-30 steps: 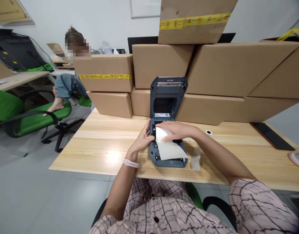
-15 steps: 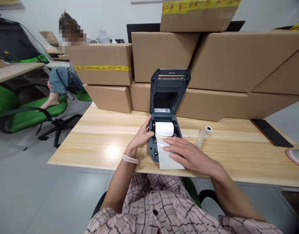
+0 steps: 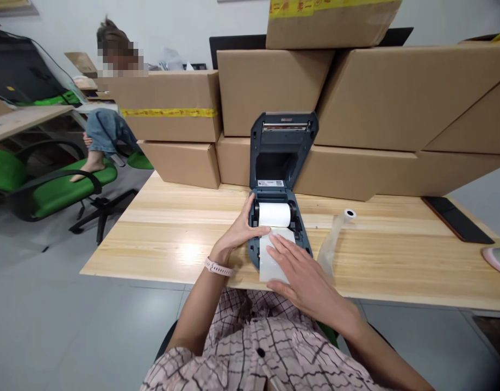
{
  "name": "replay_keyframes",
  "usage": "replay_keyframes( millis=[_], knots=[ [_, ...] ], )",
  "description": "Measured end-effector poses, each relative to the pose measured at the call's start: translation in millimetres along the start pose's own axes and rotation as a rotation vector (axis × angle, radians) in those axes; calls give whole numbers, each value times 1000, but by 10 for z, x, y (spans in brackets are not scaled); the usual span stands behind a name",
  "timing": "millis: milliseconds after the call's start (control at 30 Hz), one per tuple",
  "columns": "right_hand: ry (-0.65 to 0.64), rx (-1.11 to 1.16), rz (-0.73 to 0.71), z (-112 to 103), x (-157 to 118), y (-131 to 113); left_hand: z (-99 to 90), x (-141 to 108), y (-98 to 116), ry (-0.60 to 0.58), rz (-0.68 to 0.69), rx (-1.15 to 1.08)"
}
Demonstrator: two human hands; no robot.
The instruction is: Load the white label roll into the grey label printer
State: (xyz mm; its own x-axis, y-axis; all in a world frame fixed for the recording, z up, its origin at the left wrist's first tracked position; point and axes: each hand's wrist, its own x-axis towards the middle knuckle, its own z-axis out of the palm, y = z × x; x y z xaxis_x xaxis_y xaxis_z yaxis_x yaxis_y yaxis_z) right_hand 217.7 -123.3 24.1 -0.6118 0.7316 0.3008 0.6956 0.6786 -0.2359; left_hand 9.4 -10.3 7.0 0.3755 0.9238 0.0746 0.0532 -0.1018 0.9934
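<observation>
A dark grey label printer [image 3: 255, 251] stands on the wooden table with its lid [image 3: 283, 142] raised. Inside it a white label roll [image 3: 274, 214] sits between black holders, and a label strip [image 3: 271, 265] runs from it over the printer's front. My left hand [image 3: 242, 224] lies along the printer's left side, its fingers stretched out and its thumb reaching over onto the strip just below the roll. Flat on the strip, fingers extended, rests my right hand [image 3: 301, 271]. It hides the strip's right part and some of the printer's front.
Cardboard boxes [image 3: 274, 89] are stacked behind the printer. To the right lie a small roll with a translucent ribbon trailing from it [image 3: 349, 214] and a dark phone-like slab [image 3: 457, 219]. Another person [image 3: 103, 130] sits at the left, near a green chair [image 3: 70, 187].
The label strip has swung left and now lies straighter over the printer. My right hand has shifted left and toward me with it. My left thumb has extended onto the strip.
</observation>
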Motion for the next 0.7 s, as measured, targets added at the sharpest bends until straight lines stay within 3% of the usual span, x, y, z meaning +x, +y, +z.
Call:
replay_keyframes(
  millis=[200,300,367,433,533,567,600,700],
  knots=[
    [-61,80,54,-5,-11,-23,-29,49,-80,-12,12,-27],
    [-148,181,41,-166,-27,22,-2,-4,-14,18,18,32],
    [-193,362,-34,-361,-20,134,59,-114,62,85,37,153],
    [-51,543,-66,-584,62,351,158,-278,131,142,57,274],
    [536,508,98,-844,437,888,350,-565,173,186,35,294],
    [657,475,134,-896,634,1104,413,-655,170,210,6,269],
    [706,468,137,-929,856,1321,470,-734,161,235,-31,235],
    [656,415,83,-961,1544,1825,579,-893,117,264,-137,76]
  ],
)
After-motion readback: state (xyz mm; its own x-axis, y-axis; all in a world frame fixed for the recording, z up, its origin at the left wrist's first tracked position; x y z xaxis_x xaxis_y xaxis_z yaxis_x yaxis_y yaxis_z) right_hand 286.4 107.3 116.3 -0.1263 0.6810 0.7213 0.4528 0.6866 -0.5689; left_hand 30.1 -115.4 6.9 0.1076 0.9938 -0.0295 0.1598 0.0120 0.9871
